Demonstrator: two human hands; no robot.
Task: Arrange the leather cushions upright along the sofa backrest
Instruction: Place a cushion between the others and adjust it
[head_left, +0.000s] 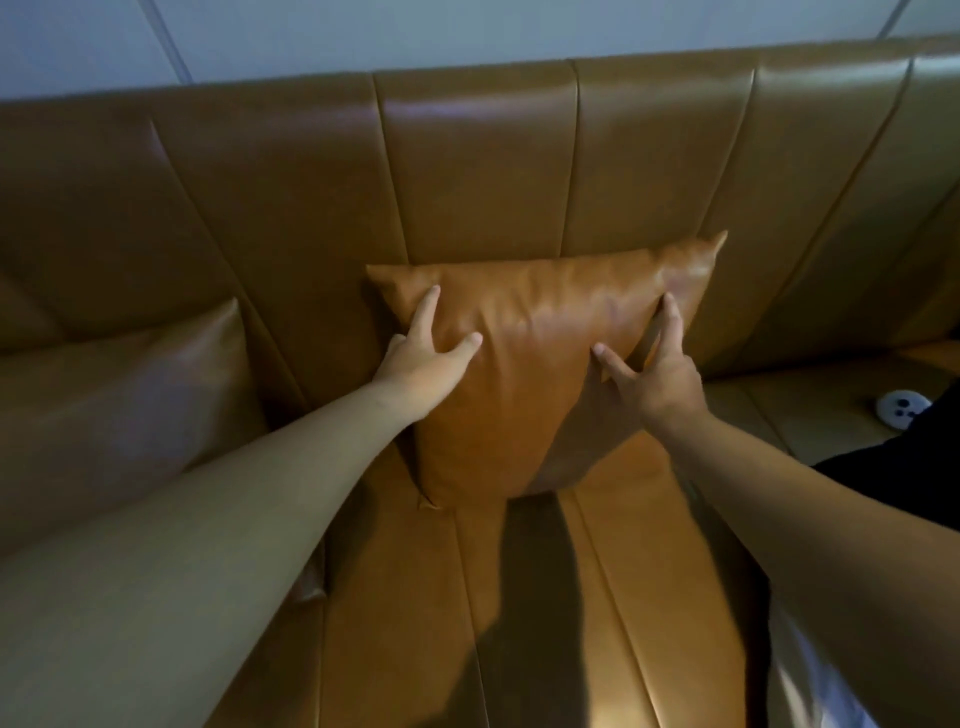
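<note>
A tan leather cushion (530, 332) stands upright in the middle of the sofa, leaning against the channelled backrest (478, 166). My left hand (426, 353) presses on its left face with fingers spread. My right hand (649, 369) rests on its right side, fingers apart, the index finger reaching toward the upper right corner. Neither hand grips it. A second leather cushion (124, 405) stands against the backrest at the left, partly hidden by my left forearm.
The leather seat (519, 597) stretches toward me with stitched seams and my shadow on it. A small round white object with dark dots (903, 409) lies on the seat at the far right, next to a dark sleeve. A pale wall rises behind the sofa.
</note>
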